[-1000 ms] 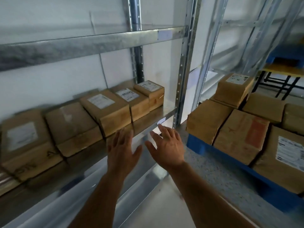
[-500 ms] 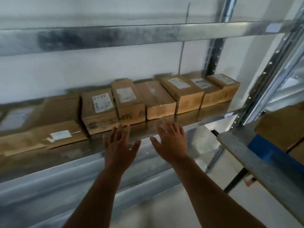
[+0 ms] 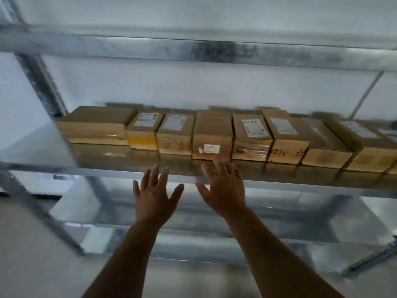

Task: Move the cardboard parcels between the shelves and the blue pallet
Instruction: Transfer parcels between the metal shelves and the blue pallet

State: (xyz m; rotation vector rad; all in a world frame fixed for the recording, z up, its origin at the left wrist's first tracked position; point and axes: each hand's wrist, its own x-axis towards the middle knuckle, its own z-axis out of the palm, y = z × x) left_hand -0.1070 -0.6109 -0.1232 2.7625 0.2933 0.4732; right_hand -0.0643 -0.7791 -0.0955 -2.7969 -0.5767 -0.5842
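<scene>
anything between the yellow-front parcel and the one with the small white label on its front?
One parcel: a plain brown box with a label on top sits between the yellow-front parcel and the front-labelled parcel, seemingly side by side, on the shelf. Head view.

**Labels and markings on the shelf parcels**

Little reads clearly; the frame is blurred. Fifth parcel (image 3: 251, 136) from left: white top label with dark handwritten digits, unreadable. Sixth parcel (image 3: 286, 138): front face bears upside-down marker writing, roughly "NOV", uncertain. Fourth parcel (image 3: 212, 136): small white sticker (image 3: 211, 148) on front, print too small to read. Other parcels carry white printed labels, all text illegible.
</scene>
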